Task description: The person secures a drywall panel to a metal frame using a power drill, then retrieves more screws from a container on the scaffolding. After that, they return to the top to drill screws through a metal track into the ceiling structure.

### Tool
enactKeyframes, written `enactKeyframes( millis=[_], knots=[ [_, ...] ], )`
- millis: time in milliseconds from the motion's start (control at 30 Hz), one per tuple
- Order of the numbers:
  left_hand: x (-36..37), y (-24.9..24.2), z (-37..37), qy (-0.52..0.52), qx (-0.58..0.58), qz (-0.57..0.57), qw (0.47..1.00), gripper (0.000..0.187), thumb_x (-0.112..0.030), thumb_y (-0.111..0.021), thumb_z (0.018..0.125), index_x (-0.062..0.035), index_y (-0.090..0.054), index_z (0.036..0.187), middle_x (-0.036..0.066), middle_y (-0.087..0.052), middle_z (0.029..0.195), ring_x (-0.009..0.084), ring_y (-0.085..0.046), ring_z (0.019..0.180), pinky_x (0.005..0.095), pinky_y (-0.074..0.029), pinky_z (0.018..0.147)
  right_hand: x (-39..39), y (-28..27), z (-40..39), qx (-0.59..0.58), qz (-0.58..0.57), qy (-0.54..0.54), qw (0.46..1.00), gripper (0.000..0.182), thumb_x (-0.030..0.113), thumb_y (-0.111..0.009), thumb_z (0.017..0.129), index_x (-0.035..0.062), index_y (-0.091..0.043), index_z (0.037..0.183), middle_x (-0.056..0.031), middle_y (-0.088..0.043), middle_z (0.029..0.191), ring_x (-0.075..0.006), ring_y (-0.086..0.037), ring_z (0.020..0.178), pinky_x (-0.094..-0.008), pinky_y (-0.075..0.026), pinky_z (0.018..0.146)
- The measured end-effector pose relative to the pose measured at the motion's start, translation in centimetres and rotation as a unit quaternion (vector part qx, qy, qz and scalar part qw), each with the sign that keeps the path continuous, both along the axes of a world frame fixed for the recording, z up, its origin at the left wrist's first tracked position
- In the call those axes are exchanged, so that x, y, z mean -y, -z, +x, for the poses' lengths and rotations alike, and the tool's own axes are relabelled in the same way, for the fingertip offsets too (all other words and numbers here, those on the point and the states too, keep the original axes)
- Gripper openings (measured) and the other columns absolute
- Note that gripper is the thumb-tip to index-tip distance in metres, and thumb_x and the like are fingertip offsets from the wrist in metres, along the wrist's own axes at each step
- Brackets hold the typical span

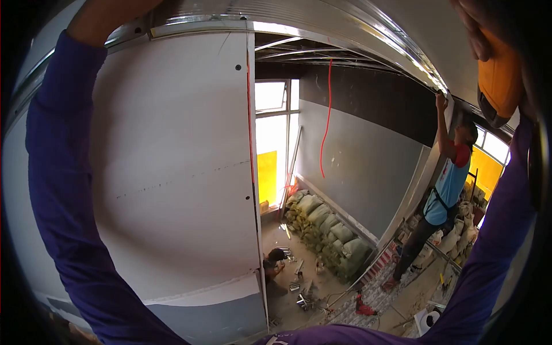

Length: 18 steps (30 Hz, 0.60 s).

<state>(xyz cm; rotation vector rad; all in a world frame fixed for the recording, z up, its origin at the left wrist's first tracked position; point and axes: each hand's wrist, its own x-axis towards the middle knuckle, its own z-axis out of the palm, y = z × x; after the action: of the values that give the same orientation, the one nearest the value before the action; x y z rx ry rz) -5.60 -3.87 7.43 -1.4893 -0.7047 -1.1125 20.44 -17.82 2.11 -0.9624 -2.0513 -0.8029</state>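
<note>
Orange tool [500, 80] (half cropped) in right hand [477, 29].

an orange power tool [499, 80] with a black front end sits high at the upper right, tilted, gripped from above, close under the metal ceiling track [368, 34] (silvery, ribbed, running overhead); the track caps a pale drywall panel [172, 161].

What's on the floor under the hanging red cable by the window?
Under the red cable lie stacked sacks along the grey wall. Whatever sits behind or beneath the sacks is covered.
</note>
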Motion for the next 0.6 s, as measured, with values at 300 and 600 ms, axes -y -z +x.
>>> enactKeyframes(
  millis=[300,600],
  knots=[
    [0.9,2.0,0.0,0.032,-0.012,0.088,0.996,0.01,-0.01,-0.071,0.075,-0.0019,-0.067,0.074,0.017,-0.062,0.069,0.0336,-0.061,0.067,0.0421,-0.047,0.063,-0.2,-0.6,0.4,0.047,0.024,-0.014,0.999,0.053,0.019,-0.073,0.078,0.0015,-0.054,0.125,-0.008,-0.064,0.108,-0.0188,-0.06,0.098,-0.0319,-0.051,0.085],
    [5.4,8.5,-1.8,0.362,0.161,0.118,0.911,0.021,-0.009,-0.056,0.089,0.0006,-0.061,0.107,0.007,-0.057,0.075,0.0209,-0.055,0.07,0.0364,-0.045,0.064,-2.4,-2.8,1.3,0.303,0.07,-0.269,0.912,0.058,0.02,-0.074,0.078,0.0026,-0.053,0.13,-0.0079,-0.064,0.114,-0.0194,-0.061,0.106,-0.0321,-0.051,0.091]
  ],
)
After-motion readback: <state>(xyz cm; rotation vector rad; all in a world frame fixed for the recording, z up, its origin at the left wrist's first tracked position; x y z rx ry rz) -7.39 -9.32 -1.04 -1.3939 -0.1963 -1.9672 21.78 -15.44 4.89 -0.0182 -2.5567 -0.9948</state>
